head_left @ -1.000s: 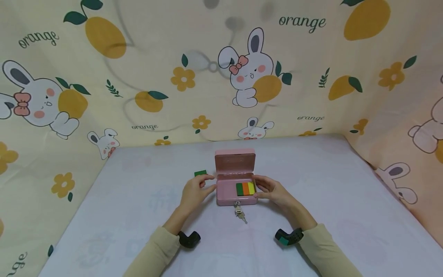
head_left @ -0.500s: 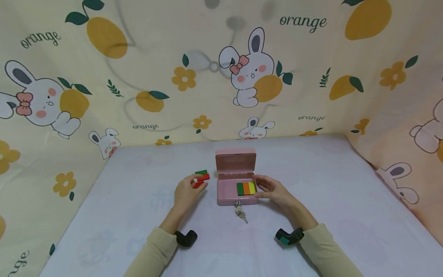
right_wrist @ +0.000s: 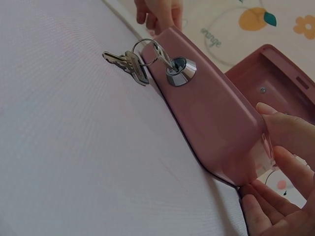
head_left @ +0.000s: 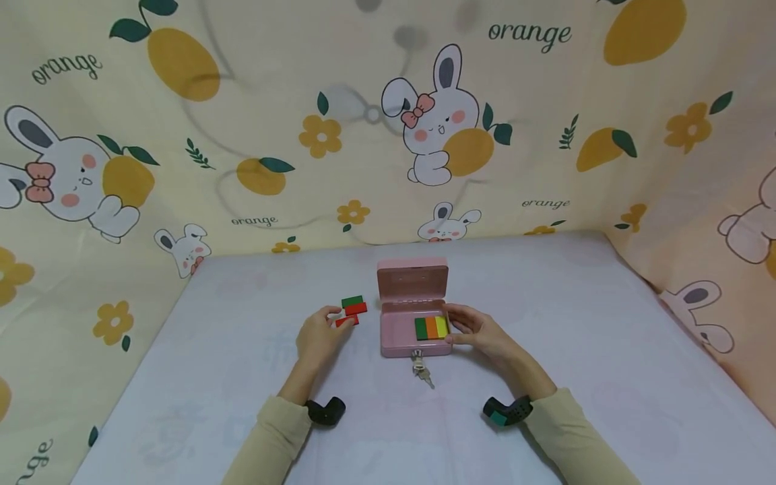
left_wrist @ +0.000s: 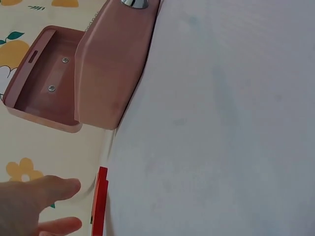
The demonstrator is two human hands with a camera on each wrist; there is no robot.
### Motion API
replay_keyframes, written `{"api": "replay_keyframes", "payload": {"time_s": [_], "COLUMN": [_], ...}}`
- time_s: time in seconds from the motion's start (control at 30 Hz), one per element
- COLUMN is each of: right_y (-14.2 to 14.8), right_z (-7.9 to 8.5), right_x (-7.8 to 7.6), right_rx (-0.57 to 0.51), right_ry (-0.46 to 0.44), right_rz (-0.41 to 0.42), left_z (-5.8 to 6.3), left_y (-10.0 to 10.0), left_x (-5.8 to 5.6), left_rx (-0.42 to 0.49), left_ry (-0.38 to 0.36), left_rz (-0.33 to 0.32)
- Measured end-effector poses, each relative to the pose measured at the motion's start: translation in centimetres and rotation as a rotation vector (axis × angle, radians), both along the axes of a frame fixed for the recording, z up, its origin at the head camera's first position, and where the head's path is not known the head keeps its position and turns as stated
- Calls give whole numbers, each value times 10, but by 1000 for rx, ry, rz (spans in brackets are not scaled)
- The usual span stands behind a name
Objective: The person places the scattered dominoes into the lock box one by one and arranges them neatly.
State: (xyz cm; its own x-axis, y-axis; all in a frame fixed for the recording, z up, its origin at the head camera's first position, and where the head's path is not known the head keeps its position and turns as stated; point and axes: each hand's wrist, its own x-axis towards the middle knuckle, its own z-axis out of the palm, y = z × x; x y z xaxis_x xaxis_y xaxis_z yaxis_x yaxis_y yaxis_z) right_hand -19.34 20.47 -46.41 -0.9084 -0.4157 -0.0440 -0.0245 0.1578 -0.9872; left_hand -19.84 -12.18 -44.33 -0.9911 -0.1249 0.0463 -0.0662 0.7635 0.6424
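A pink metal cash box (head_left: pixel 397 335) stands on the white table with its lid (head_left: pixel 412 283) raised. Inside, at the right, lie green, orange and yellow blocks (head_left: pixel 431 328) side by side. My right hand (head_left: pixel 479 331) holds the box's right wall, the thumb at the rim and the fingers along the side. Left of the box, my left hand (head_left: pixel 316 337) is beside a red block (head_left: pixel 347 320), its fingers apart; in the left wrist view a gap shows between the fingertips and the red pieces (left_wrist: pixel 100 201). Another red block (head_left: pixel 356 308) and a green block (head_left: pixel 352 301) lie just behind.
Keys (right_wrist: pixel 129 64) hang on a ring from the lock (right_wrist: pixel 181 71) at the box's front and rest on the table (head_left: pixel 545 289). A printed cloth (head_left: pixel 254 121) with rabbits and oranges rises behind the table and along its sides.
My left hand has moved from the box's left edge leftward to the loose blocks, uncovering the red ones. Its fingers now sit slightly apart from them. My right hand stays on the box.
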Motion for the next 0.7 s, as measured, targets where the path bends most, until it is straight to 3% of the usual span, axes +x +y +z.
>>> {"api": "replay_keyframes", "payload": {"time_s": [0.43,0.7], "right_y": [0,0], "right_z": [2,0], "right_x": [1,0], "right_rx": [-10,7], "right_ry": [8,24], "right_rz": [9,9], "left_z": [-1,3], "left_y": [-13,-9], "left_x": [9,9], "left_rx": [-87,-101], "left_ry": [-121,-125], "left_rz": [-17,-55]}}
